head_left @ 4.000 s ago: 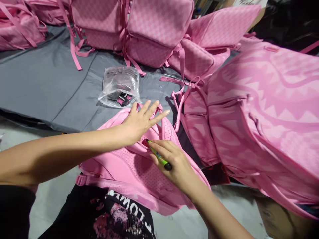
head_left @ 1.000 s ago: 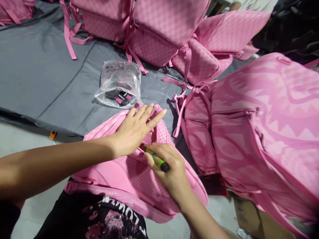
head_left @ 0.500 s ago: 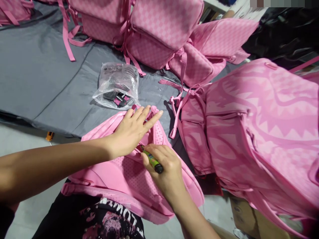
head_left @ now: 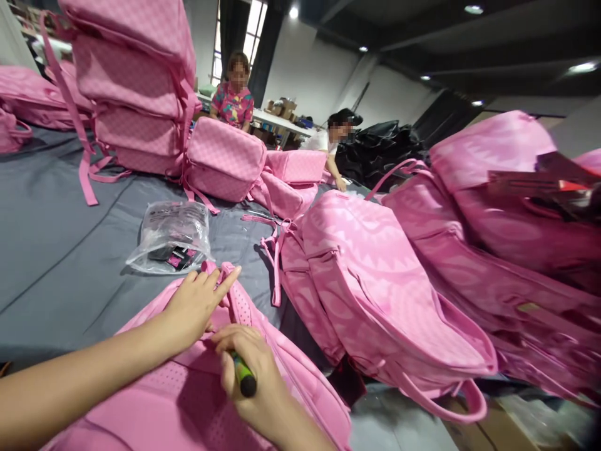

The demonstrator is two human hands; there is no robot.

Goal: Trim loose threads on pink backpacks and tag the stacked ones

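The wearer's two hands (head_left: 192,307), one marker (head_left: 245,376), one printed clear bag (head_left: 173,227) and two co-workers (head_left: 233,106) show; pink backpacks (head_left: 361,250) overlap uncountably.

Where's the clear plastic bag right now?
The clear plastic bag lies on the grey covering, left of centre in the head view, just beyond the left hand and in front of the checkered pink backpacks.
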